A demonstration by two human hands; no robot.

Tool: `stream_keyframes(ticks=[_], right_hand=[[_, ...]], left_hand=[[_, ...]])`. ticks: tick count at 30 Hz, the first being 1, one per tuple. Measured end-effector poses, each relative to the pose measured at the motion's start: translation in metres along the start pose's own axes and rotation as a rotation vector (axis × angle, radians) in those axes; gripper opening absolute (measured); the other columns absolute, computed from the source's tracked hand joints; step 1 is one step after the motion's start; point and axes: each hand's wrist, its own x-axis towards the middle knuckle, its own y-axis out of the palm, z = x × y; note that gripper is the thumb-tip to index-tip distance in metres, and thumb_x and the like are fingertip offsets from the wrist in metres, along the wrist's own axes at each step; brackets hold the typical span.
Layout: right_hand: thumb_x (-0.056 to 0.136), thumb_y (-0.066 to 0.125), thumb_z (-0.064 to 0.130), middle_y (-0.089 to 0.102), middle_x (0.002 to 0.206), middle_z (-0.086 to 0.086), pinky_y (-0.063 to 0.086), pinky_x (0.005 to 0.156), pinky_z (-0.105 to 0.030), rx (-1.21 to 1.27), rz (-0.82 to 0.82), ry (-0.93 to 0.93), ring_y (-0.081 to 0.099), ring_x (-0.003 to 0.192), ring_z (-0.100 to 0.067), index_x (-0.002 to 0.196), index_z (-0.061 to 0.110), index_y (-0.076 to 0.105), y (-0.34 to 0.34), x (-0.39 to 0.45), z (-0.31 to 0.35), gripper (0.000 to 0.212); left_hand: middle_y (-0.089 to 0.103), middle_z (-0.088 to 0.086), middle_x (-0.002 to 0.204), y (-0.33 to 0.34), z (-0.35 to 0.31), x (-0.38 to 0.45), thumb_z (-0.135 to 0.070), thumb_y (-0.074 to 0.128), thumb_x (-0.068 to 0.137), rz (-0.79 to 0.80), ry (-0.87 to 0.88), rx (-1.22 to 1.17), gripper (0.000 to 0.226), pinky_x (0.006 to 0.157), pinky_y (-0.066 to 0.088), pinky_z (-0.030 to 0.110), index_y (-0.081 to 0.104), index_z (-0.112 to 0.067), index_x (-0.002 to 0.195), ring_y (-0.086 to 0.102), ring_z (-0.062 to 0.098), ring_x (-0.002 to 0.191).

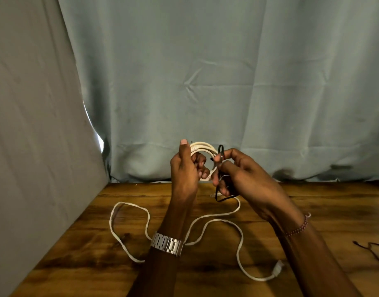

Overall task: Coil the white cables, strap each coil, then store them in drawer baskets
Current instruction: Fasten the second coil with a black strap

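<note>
My left hand (pixel 185 168) holds a small coil of white cable (pixel 202 146) upright above the far edge of the wooden table (pixel 94 260), fingers curled through the loop and thumb raised. My right hand (pixel 242 174) pinches a thin black strap (pixel 221 149) against the coil's right side; the strap's loose end hangs down below my fingers. A second white cable (pixel 240 239) lies uncoiled in loose bends on the table under my forearms, its plug (pixel 278 267) at the front right.
A pale blue-grey curtain (pixel 227 82) hangs behind the table and a grey sheet (pixel 34 125) closes off the left. More thin black straps (pixel 374 249) lie at the table's right edge.
</note>
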Motion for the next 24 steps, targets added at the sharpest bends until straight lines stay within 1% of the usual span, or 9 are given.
stream_keyframes(ticks=[2,6,8,10,12,14,17,20,24], right_hand=[[0.108,0.036,0.025,0.062,0.063,-0.002,0.040,0.048,-0.023,-0.023,-0.029,-0.012,0.047,0.048,-0.012,0.114,0.016,0.054,-0.0003,0.0000,0.0003,0.021],[0.105,0.029,0.052,0.051,0.050,0.001,0.035,0.043,-0.019,-0.062,-0.113,-0.094,0.042,0.043,-0.009,0.105,0.023,0.062,0.0009,0.0010,-0.0022,0.043],[0.106,0.030,0.049,0.049,0.048,0.000,0.035,0.044,-0.020,-0.047,-0.128,-0.108,0.042,0.043,-0.008,0.105,0.025,0.065,-0.0005,0.0025,-0.0042,0.043],[0.108,0.033,0.042,0.056,0.053,-0.002,0.039,0.050,-0.024,-0.020,-0.087,-0.112,0.048,0.047,-0.011,0.107,0.024,0.068,-0.0020,0.0027,-0.0039,0.039],[0.108,0.037,0.039,0.071,0.070,-0.002,0.043,0.063,-0.031,-0.023,-0.036,-0.129,0.058,0.063,-0.014,0.111,0.027,0.071,-0.0029,0.0018,-0.0033,0.036],[0.107,0.040,0.039,0.077,0.090,0.002,0.046,0.076,-0.036,-0.054,-0.030,-0.129,0.062,0.084,-0.015,0.115,0.032,0.072,-0.0030,0.0008,-0.0027,0.033],[0.106,0.044,0.035,0.078,0.099,0.003,0.047,0.092,-0.040,0.022,-0.016,-0.087,0.068,0.101,-0.015,0.118,0.033,0.071,-0.0017,0.0009,-0.0030,0.030],[0.107,0.042,0.027,0.077,0.090,-0.005,0.049,0.088,-0.038,0.143,0.072,-0.034,0.073,0.093,-0.017,0.121,0.033,0.066,0.0007,0.0012,-0.0020,0.028],[0.108,0.041,0.020,0.072,0.077,-0.011,0.054,0.077,-0.035,0.330,0.193,0.062,0.073,0.081,-0.025,0.124,0.025,0.062,0.0020,0.0001,0.0002,0.027]], left_hand=[[0.037,0.001,0.054,0.0006,-0.0012,-0.0021,-0.039,0.029,0.108,0.001,0.003,0.015,0.048,0.046,0.029,0.028,0.044,-0.009,0.073,0.033,0.012,0.045],[0.030,-0.002,0.052,0.0035,-0.0014,-0.0053,-0.038,0.030,0.108,-0.012,0.035,0.045,0.049,0.047,0.027,0.027,0.043,-0.009,0.071,0.030,0.012,0.046],[0.031,-0.003,0.052,0.0038,-0.0003,-0.0057,-0.038,0.030,0.108,-0.016,0.045,0.066,0.048,0.048,0.028,0.028,0.052,-0.006,0.080,0.031,0.011,0.047],[0.035,-0.004,0.054,0.0030,0.0003,-0.0058,-0.039,0.031,0.108,-0.029,0.059,0.079,0.050,0.049,0.031,0.028,0.057,-0.003,0.086,0.035,0.011,0.049],[0.046,-0.001,0.059,0.0009,0.0006,-0.0055,-0.039,0.031,0.108,-0.056,0.077,0.104,0.050,0.048,0.038,0.026,0.060,-0.007,0.084,0.045,0.010,0.052],[0.058,0.001,0.067,-0.0007,0.0002,-0.0051,-0.038,0.031,0.108,-0.087,0.066,0.115,0.048,0.053,0.047,0.019,0.064,-0.013,0.083,0.059,0.005,0.059],[0.058,0.003,0.071,-0.0012,-0.0015,-0.0054,-0.039,0.032,0.108,-0.080,0.065,0.100,0.046,0.056,0.049,0.018,0.061,-0.014,0.081,0.059,0.007,0.064],[0.052,-0.001,0.065,-0.0006,-0.0039,-0.0067,-0.039,0.032,0.108,-0.052,0.063,0.083,0.046,0.051,0.044,0.020,0.060,-0.013,0.083,0.052,0.006,0.055],[0.065,-0.005,0.061,-0.0009,-0.0059,-0.0064,-0.037,0.031,0.108,-0.043,0.053,0.066,0.046,0.049,0.047,0.019,0.065,-0.012,0.087,0.060,0.007,0.054]])
